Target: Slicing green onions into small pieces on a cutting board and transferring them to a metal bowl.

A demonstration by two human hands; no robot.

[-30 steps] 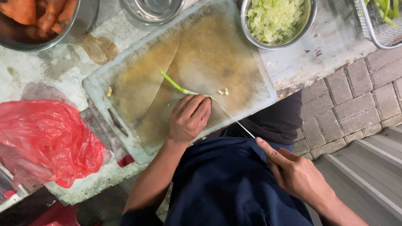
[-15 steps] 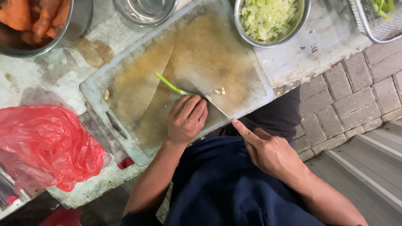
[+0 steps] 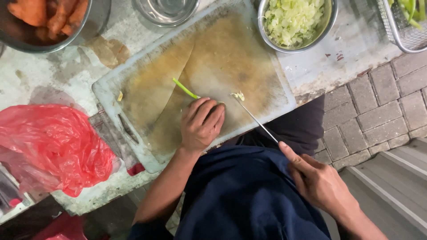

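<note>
Pressing a green stalk onto the stained cutting board, the left hand curls closed over it; further right, the right hand grips a thin knife, blade near some chopped bits.

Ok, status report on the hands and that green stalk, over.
Left hand pressing the green stalk onto the cutting board. Right hand gripping the knife, blade beside a few cut bits. Nothing blocking the blade.
</note>
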